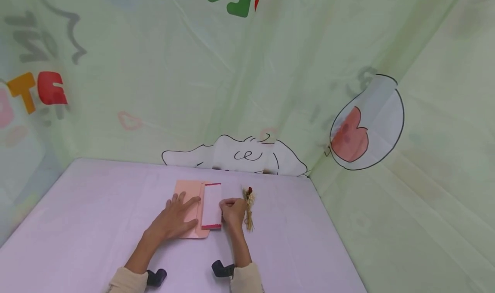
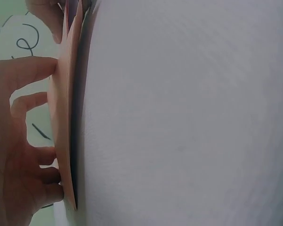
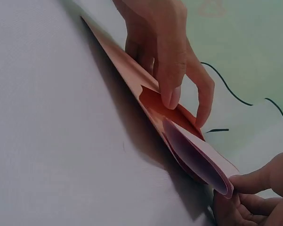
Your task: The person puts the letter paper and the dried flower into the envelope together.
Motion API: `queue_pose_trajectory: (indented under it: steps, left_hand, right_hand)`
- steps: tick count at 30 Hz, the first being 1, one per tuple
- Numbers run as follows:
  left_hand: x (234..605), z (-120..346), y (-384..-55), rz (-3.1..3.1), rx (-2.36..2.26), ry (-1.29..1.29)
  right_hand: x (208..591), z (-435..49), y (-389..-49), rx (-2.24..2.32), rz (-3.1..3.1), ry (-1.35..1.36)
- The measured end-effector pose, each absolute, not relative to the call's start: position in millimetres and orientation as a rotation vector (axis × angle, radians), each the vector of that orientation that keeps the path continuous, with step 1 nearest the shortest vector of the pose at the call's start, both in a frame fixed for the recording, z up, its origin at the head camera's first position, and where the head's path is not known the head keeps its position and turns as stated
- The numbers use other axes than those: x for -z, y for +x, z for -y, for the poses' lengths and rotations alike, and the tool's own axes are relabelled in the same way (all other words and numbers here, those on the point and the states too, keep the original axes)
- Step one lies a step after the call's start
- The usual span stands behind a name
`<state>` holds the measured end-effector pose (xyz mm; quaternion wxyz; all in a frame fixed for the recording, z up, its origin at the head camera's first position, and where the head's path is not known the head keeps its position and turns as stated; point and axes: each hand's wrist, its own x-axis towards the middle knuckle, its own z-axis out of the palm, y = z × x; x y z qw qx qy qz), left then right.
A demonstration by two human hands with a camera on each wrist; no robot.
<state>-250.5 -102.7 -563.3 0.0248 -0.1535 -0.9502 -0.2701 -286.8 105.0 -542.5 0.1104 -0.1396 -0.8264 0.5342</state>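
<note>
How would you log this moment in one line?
left hand: rests on peach envelope | right hand: pinches folded paper | folded paper: at envelope's mouth | flower bunch: beside right hand

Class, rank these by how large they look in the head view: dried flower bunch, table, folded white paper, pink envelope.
1. Table
2. Pink envelope (whole outline; partly covered)
3. Folded white paper
4. Dried flower bunch
</note>
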Motion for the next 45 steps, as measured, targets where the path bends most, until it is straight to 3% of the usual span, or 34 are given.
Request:
queue_pose_trajectory:
  steps: [11,17,25,45]
  left_hand:
    - [566.4,103.4,-250.2,2.93,0.799,-0.473]
    - [564.4,103.4,-252.1,2.919,0.83,-0.487]
    - [561.1,103.0,-250.9,2.921,0.866,-0.488]
    - [562.6,103.3,-251.4,2.935,0.84,-0.473]
  right_hand:
    - [547.9,-93.3,-286.2,-1.539,2.467,-0.319]
    - [569.8,-93.1,-302.0,-1.48,2.417,-0.182]
    - [545.1,-81.6,-290.1,-1.529,2.485,-0.307]
    - [549.0,-73.3,-290.7,-1.561,2.485,-0.202]
